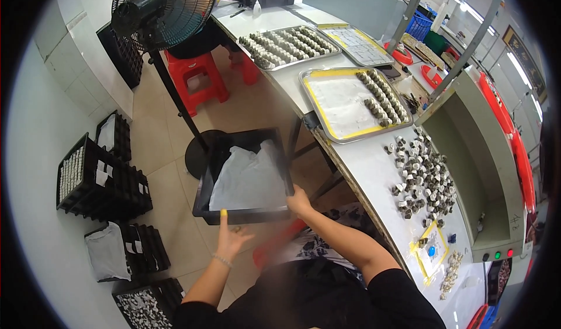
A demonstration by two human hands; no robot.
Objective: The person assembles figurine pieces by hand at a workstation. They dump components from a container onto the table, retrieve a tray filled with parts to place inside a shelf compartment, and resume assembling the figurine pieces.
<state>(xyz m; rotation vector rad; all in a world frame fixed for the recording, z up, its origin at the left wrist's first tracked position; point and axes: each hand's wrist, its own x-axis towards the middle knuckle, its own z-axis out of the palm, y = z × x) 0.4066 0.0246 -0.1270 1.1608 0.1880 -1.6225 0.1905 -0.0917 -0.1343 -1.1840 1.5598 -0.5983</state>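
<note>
A black plastic crate (201,205) lined with a crumpled pale grey sheet (242,183) is in front of me, left of the workbench. My right hand (298,201) grips the crate at its near right corner. By the near wall is my left hand (232,239), its fingers spread and no grip showing. Its thumb, with a yellow tip, points up against the crate's near rim; whether it presses there I cannot tell. Some of the right hand's fingers are hidden behind the crate wall.
The white workbench (356,159) carries a metal tray (333,101) with rows of small dark-and-white pieces and a loose pile of them (423,177). A black fan (158,13) stands beyond the crate, near a red stool (196,75). Stacked black crates (111,183) line the left wall.
</note>
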